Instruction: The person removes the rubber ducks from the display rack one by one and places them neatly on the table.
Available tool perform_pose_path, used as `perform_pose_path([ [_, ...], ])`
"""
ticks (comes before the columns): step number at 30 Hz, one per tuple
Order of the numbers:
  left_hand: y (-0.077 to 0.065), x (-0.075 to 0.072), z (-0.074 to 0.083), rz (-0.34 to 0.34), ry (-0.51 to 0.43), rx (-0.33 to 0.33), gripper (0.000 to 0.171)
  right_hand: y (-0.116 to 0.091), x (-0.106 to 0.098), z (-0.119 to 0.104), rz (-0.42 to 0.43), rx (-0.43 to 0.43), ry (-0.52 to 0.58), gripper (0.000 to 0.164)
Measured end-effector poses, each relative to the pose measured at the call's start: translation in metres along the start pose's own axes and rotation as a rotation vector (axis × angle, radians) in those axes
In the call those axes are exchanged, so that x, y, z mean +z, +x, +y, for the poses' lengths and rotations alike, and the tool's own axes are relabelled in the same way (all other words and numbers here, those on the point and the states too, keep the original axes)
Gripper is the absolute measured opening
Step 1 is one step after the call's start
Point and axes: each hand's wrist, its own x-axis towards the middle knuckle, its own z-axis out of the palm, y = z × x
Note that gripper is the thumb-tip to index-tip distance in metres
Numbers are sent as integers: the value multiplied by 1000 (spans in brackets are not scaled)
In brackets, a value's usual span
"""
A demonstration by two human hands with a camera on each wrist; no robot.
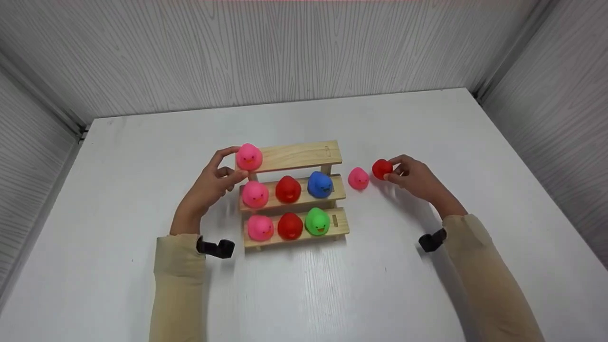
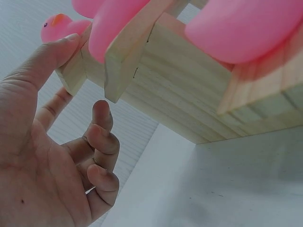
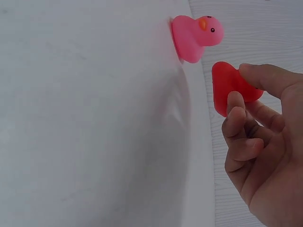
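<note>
right now i'm pinching a glossy red rubbery toy duck (image 1: 381, 169) between the thumb and fingers of my right hand (image 1: 414, 179), holding it clear of the smooth white tabletop (image 1: 332, 289), between two and three o'clock from the pale wooden three-tier rack (image 1: 292, 156). nearer the rack, at three o'clock, a small pink toy duck (image 1: 358, 179) is resting on the table. my left hand (image 1: 209, 185), at nine o'clock, is gripping the end of the top shelf (image 1: 313, 156) between thumb and forefinger, the other fingers curling loosely. at ten o'clock, on that end, another pink duck (image 1: 249, 157) is sitting. pink (image 1: 255, 194), red (image 1: 288, 189) and blue ducks (image 1: 319, 184) are lining the middle shelf (image 1: 339, 190); pink (image 1: 260, 228), red (image 1: 290, 226) and green ones (image 1: 317, 221), the lowest.
</note>
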Motion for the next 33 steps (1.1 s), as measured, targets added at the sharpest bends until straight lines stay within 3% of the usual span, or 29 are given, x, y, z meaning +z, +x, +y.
perform_pose_path([
  [11, 0, 0, 0, -8, 3, 6, 65, 2, 5, 5, -53, 2, -82, 40],
  [33, -2, -1, -2, 4, -5, 30, 63, 4, 5, 7, -94, 11, -51, 41],
])
